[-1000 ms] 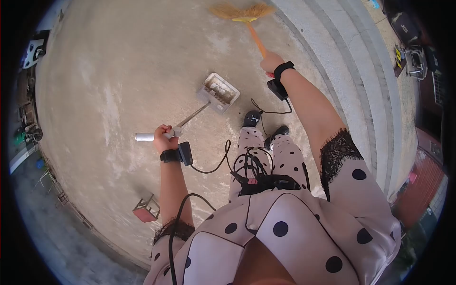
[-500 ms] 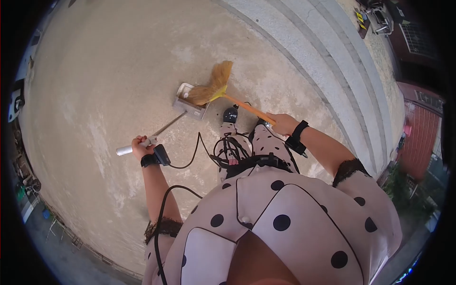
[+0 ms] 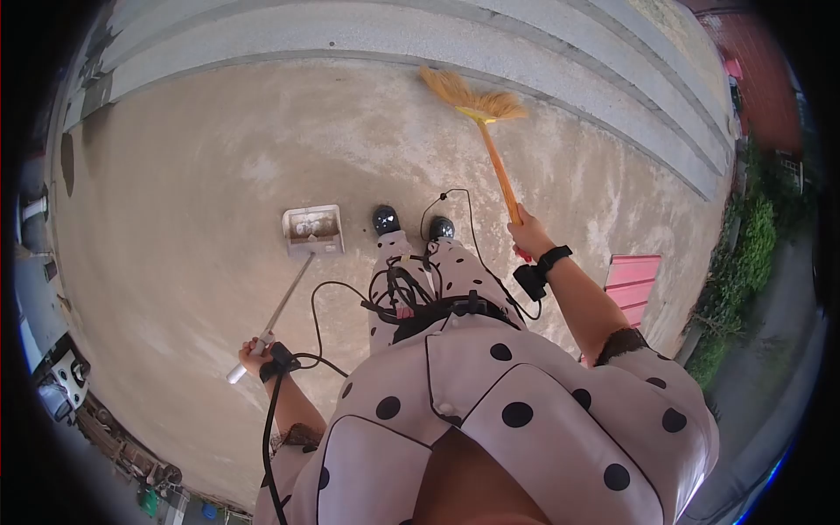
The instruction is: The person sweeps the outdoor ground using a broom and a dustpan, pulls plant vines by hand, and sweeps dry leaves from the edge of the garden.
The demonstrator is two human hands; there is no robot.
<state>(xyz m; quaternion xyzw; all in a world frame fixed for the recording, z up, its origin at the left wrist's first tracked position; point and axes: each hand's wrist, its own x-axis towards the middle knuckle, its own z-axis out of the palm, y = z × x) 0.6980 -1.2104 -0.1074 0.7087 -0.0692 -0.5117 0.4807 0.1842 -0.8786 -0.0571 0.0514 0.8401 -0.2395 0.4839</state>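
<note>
My left hand (image 3: 255, 357) is wrapped round the pale end of the long handle of a dustpan (image 3: 315, 242). The grey pan rests on the concrete floor, left of my feet, with some brownish debris inside. In my right hand (image 3: 530, 233) is the orange handle of a straw broom (image 3: 490, 107). Its spread bristles are at the foot of the steps, well away from the dustpan. Both wrists carry black straps with small devices.
Grey steps (image 3: 367, 45) curve across the far side. Black cables (image 3: 317, 306) hang about my waist and legs. A pink ribbed panel (image 3: 632, 284) lies to the right, with green plants (image 3: 754, 249) beyond. Parked vehicles (image 3: 66, 385) stand at the far left.
The broom has left the dustpan and swung away to the right, towards the steps. My body has turned, so the steps now run across the top of the view. Both hands keep their holds.
</note>
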